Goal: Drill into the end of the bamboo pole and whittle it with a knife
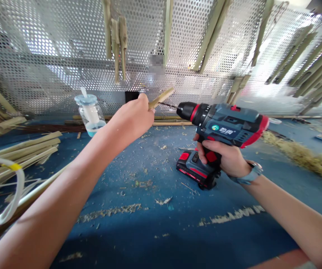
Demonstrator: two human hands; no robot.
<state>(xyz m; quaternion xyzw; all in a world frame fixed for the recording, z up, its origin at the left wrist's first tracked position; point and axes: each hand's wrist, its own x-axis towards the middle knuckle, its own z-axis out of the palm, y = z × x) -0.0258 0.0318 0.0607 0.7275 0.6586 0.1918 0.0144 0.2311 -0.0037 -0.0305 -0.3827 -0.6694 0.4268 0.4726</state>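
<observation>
Two hands busy: left hand (131,120) closed firmly on a pale flat bamboo strip (161,98), just left of the blue-grey, black & red cordless drill (219,121), strip's long axis angled across the thin black drill bit (169,106), tip v. near it; right hand (219,158) wrapped round drill's grip.

Pale blue watch (254,172) (right wrist (246,186))

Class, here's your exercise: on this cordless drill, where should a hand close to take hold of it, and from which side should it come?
Grip the handle of the cordless drill, the narrow part between the body and the battery pack. Come from the rear, away from the chuck. The handle is the drill's slimmest section and stands upright, so fingers can wrap it, as the right hand does here.
</observation>
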